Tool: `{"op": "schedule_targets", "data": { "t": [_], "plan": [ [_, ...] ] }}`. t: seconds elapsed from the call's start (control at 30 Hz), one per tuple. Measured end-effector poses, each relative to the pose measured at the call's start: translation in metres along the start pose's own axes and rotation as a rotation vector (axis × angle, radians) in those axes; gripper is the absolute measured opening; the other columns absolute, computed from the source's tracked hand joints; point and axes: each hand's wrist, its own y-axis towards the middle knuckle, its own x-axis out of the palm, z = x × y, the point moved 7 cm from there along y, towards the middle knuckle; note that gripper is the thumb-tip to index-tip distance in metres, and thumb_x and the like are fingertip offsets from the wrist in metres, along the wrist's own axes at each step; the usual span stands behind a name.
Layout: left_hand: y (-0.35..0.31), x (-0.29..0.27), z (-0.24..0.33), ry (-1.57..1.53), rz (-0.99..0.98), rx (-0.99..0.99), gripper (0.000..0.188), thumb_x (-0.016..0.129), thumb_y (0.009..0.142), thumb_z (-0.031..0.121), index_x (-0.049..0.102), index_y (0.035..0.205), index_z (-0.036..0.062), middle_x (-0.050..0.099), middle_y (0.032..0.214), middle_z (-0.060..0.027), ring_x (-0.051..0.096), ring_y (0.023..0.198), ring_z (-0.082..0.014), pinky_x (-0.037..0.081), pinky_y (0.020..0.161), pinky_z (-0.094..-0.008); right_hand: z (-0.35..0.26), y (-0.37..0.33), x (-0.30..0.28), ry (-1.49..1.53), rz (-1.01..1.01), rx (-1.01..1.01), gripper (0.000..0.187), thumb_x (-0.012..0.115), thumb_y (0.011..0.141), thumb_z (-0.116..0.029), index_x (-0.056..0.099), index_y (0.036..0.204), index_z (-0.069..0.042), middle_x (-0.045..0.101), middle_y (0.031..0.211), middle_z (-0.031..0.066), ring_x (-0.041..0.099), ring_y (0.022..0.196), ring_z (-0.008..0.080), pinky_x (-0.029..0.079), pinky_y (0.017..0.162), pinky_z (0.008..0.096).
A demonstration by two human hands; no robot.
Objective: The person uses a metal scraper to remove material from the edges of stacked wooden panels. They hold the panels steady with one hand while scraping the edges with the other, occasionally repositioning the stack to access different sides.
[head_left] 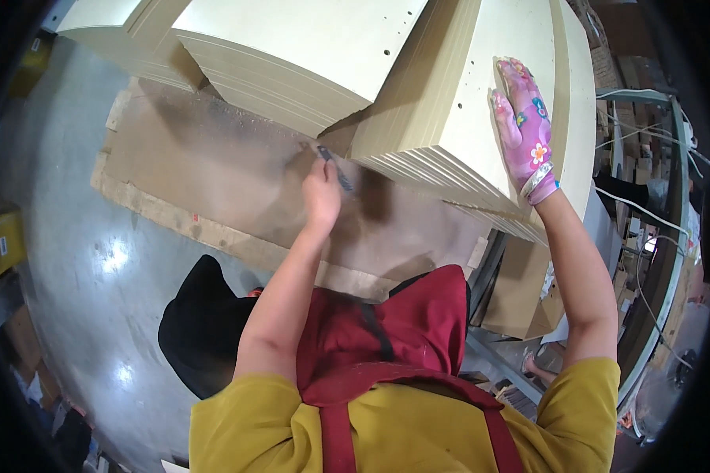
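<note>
My left hand [322,193] is bare and closed around a slim dark grey-blue handled tool [334,168]; its exact kind is too small to make out. The hand is in front of the stacks, above the brown cardboard sheet [213,169]. My right hand [525,126], in a pink flowered glove, lies flat with fingers stretched on the top board of the right stack of pale boards [450,134]. That stack's near edges are fanned in steps, and small holes dot the top board.
Another stack of pale boards [292,47] stands to the left, with a further one [126,39] beyond it. A cardboard box [517,288] sits below the right stack. Along the right runs a metal frame [674,197] with white cables. Grey floor [95,197] spreads at left.
</note>
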Motion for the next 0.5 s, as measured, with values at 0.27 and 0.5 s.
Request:
{"op": "schedule_targets", "data": {
  "t": [0.27, 0.5],
  "plan": [
    [0.011, 0.023, 0.020, -0.159, -0.058, 0.029, 0.020, 0.048, 0.093, 0.019, 0.056, 0.089, 0.0008, 0.060, 0.078, -0.0227, 0.057, 0.072, -0.0394, 0.044, 0.066, -0.0445, 0.003, 0.006, 0.001, -0.003, 0.021, -0.026, 0.043, 0.049, 0.091, -0.027, 0.050, 0.129, -0.007, 0.047, 0.134, 0.0187, 0.038, 0.129, 0.0343, 0.030, 0.107, 0.0405],
    [0.016, 0.005, 0.005, -0.003, 0.177, 0.037, 0.020, 0.048, 0.093, 0.019, 0.054, 0.086, 0.0012, 0.057, 0.071, -0.0212, 0.055, 0.066, -0.0375, 0.043, 0.062, -0.0431, -0.009, 0.009, 0.003, 0.042, 0.029, -0.034, 0.042, 0.049, 0.090, -0.025, 0.052, 0.127, -0.005, 0.048, 0.133, 0.0182, 0.041, 0.128, 0.0341, 0.030, 0.107, 0.0406]
  ]
}}
